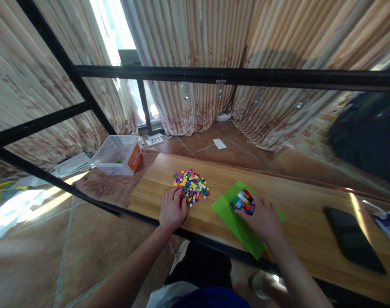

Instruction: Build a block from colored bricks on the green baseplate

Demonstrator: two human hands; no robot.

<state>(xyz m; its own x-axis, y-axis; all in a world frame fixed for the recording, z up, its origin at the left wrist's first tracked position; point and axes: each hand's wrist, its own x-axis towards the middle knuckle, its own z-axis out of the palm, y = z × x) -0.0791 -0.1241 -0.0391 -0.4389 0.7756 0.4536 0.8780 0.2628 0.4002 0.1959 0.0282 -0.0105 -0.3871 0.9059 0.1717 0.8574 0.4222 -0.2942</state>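
Observation:
A loose pile of small multicoloured toy bricks lies on the wooden tabletop. My left hand is at the pile's near left edge, its fingers curled down among the bricks; what they pinch, if anything, is too small to make out. To the right, a bright green baseplate lies at an angle on the table. A multicoloured block of joined toy bricks sits on its upper part. My right hand curves round the block's right side, thumb at the near edge, covering part of it and of the baseplate.
A black tablet-like slab lies on the table at right, beside a purple and white packet. A clear plastic bin with an orange label stands on the floor beyond the left end. A black metal bar crosses beyond the table.

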